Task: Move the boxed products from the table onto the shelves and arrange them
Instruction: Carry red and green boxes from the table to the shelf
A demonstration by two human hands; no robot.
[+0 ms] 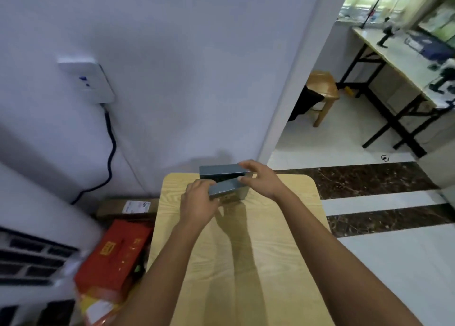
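Two grey-blue boxes sit at the far end of a light wooden table (246,264). The far box (219,171) lies flat near the table's back edge. The near box (227,188) is tilted, one end raised against the far one. My left hand (199,202) grips the near box's left end. My right hand (261,178) reaches over from the right, fingers on the far box's right end and thumb at the near box. No shelves are in view.
A white wall stands right behind the table. On the floor to the left are a red gift box (115,254), a brown carton (128,207) and a white appliance (32,264). A wooden stool (322,89) and a folding table (398,62) stand in the room beyond.
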